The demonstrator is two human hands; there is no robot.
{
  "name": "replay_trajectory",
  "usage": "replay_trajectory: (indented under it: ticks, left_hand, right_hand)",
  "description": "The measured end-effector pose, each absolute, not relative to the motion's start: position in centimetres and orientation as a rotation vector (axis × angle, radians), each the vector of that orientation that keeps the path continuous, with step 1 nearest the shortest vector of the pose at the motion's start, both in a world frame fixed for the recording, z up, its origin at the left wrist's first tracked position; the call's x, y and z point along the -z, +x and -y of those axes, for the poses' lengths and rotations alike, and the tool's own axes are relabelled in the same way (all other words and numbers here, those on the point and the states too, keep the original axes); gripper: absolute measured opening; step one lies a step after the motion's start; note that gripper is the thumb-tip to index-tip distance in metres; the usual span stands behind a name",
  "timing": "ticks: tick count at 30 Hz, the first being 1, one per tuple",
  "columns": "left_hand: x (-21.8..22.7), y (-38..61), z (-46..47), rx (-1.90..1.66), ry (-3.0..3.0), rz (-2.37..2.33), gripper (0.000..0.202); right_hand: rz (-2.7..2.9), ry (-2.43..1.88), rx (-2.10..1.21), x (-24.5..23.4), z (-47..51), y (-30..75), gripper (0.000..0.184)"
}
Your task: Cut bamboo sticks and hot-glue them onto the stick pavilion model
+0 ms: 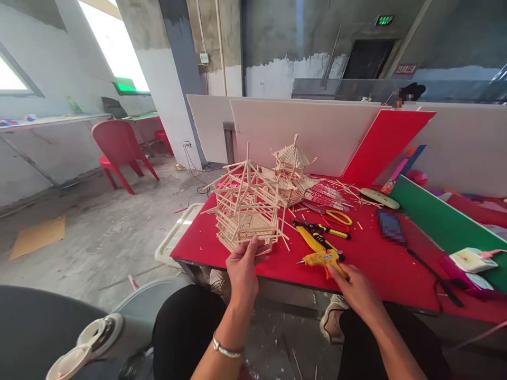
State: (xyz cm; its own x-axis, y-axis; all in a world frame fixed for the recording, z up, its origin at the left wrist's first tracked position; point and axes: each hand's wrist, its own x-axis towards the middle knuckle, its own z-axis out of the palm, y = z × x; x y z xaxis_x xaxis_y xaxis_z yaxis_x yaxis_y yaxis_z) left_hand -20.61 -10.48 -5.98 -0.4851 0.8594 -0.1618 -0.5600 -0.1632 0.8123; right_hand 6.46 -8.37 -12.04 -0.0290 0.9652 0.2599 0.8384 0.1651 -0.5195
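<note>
My left hand point(242, 269) grips the lower front edge of a wooden-stick pavilion model point(245, 211) standing on the red table point(368, 264). My right hand point(354, 289) is closed on the handle of a yellow glue gun point(322, 258), which lies on the table with its nozzle pointing left toward the model. A second, smaller stick pagoda point(291, 171) stands behind the first.
Yellow-handled scissors point(338, 217), yellow-and-black pliers point(322, 229), loose sticks, a dark phone point(390, 226) and a black cable lie on the table. Red point(386, 145), green point(443, 221) and white boards lean at the back. A red chair point(119, 150) stands left; a white lidded container point(83, 345) sits near my knee.
</note>
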Motion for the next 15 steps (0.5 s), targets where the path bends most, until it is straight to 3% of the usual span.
replay_trajectory:
  ticks: [4,6,12,15]
  left_hand:
    - [5.8,-20.7,10.4,-1.815,0.412,-1.073,0.031]
    - [5.7,-20.7,10.4,-1.806,0.407,-1.080,0.032]
    - [5.9,-20.8,10.5,-1.803,0.417,-1.075,0.032]
    - [6.0,-20.9,10.6,-1.791,0.426,-1.073,0.032]
  right_hand:
    - [1.873,-1.751,0.137,11.4,8.7,4.6,0.052]
    - [1.782,-1.687,0.063,10.0,9.4,2.7,0.046]
    - [1.339,-1.273,-1.204,6.2,10.7,-6.4,0.039]
    - [1.034,-1.142,-1.492,5.7,9.9,-10.2,0.043]
